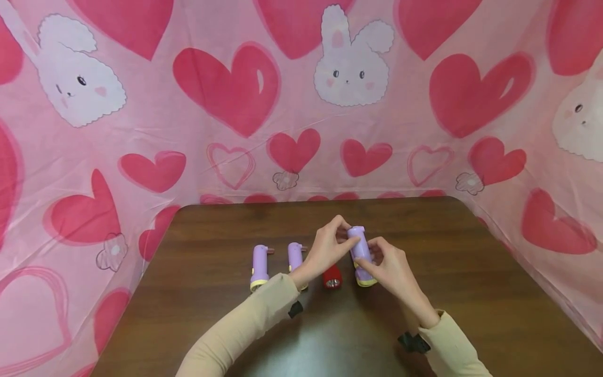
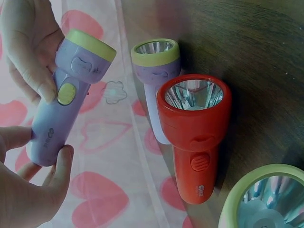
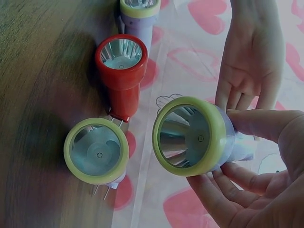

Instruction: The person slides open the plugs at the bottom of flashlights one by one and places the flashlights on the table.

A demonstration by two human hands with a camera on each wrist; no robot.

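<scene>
Both hands hold one lilac flashlight [image 1: 360, 245] with a yellow rim above the table. My left hand [image 1: 327, 243] grips its tail end between thumb and fingers. Around the head end curl the thumb and fingers of my right hand [image 1: 391, 264]. In the left wrist view the flashlight's yellow switch [image 2: 66, 94] shows beside the right thumb. Its lens [image 3: 185, 137] faces the right wrist camera. Below it on the table lies another lilac flashlight [image 3: 97, 152] with metal prongs sticking out. A red flashlight [image 1: 332, 277] lies to the left, partly behind the left hand.
Two more lilac flashlights, one far left [image 1: 260, 264] and one next to it [image 1: 295, 255], lie in the row with prongs out. The left forearm overlaps the nearer one. Around the brown table [image 1: 226, 225] hangs a pink heart-patterned cloth [image 1: 188, 125].
</scene>
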